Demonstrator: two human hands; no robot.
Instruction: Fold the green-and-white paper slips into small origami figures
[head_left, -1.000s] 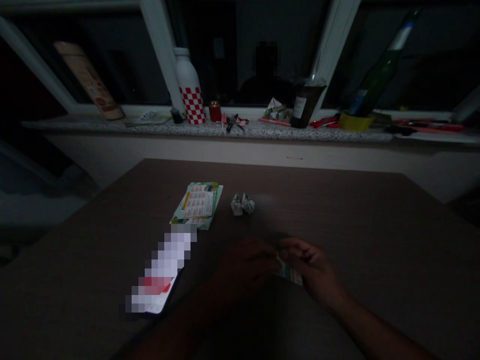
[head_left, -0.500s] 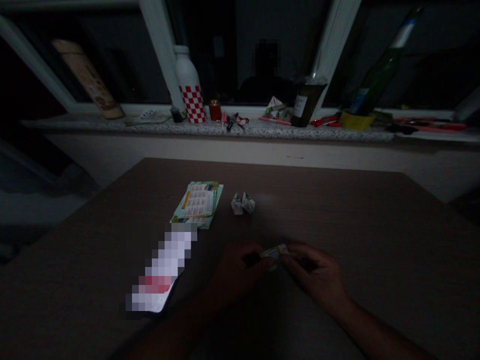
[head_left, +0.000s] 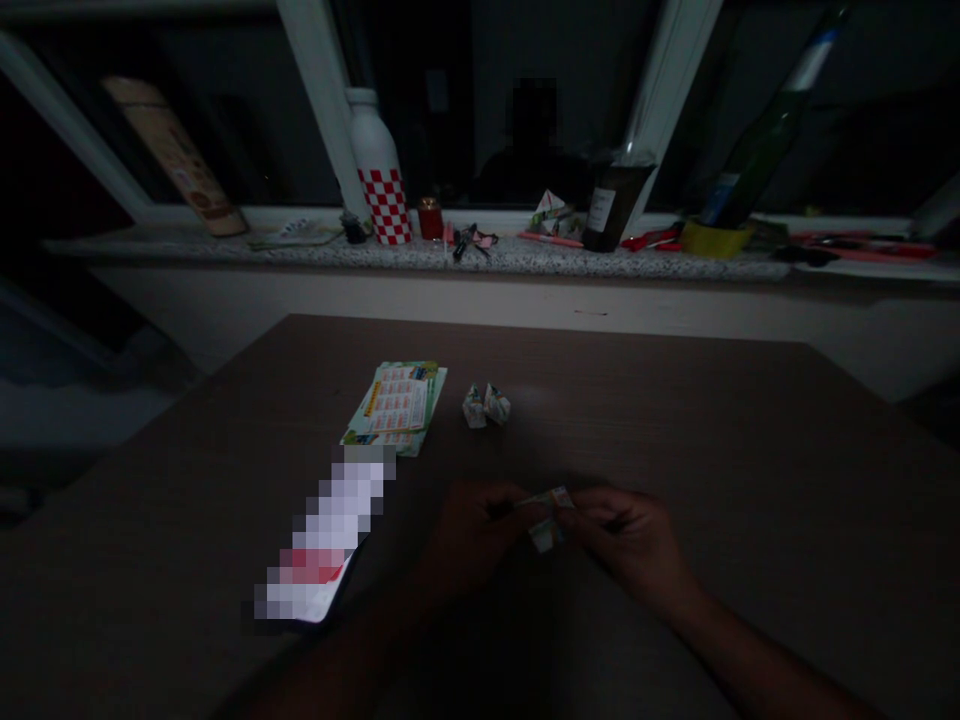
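Observation:
Over the near part of the table, a small piece of folded printed paper [head_left: 545, 538] is pinched between my two hands. My left hand [head_left: 476, 530] grips its left side, thumb on top. My right hand [head_left: 634, 535] has thumb and fingers closed on its right side. The fold details are dim, and fingertips cover part of it. Beyond the hands stand two small folded paper shapes [head_left: 486, 405], side by side. To their left lies a stack of printed green and white sheets [head_left: 397, 405], and nearer to me a phone [head_left: 322, 540] with a lit, blurred screen.
The brown table [head_left: 675, 400] ends at a wall below a speckled stone sill [head_left: 510, 258]. On the sill stand a checkered white bottle [head_left: 382, 170], a red jar [head_left: 430, 218], a dark drink cup [head_left: 611, 205], a green glass bottle [head_left: 765, 130] and a tan flask [head_left: 176, 160].
The paper between my hands has turned or unfolded a little, so a flap now shows below my fingers. Both hands stay in about the same place.

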